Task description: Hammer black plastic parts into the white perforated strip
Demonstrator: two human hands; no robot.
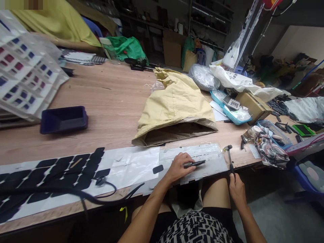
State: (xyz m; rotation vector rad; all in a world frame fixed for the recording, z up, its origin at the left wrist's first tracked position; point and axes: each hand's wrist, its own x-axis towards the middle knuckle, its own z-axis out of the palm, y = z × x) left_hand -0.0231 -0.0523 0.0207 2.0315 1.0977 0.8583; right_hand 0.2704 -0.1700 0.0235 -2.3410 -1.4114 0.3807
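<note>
My left hand (pixel 179 166) is closed around a slim black object with a tapered end (pixel 197 164), held low over a grey-white board (pixel 215 157) at the table's front edge. Its exact kind does not show. In my right hand (pixel 237 189) is a small hammer (pixel 230 158), gripped by its dark handle, the head pointing up and away beside the board's right end. A black rounded flat piece (pixel 158 169) lies just left of the board. Beyond my hands, a yellowish fabric sack (pixel 177 104) rests with its mouth towards me.
Several black flat pieces (pixel 83 165) lie on a white sheet (pixel 131 160) at left, crossed by a dark hose (pixel 63 190). A purple tray (pixel 63 119) and white basket (pixel 30 67) stand farther left. A co-worker's yellow sleeve (pixel 65 27) shows behind. Blue baskets (pixel 275 133) sit right.
</note>
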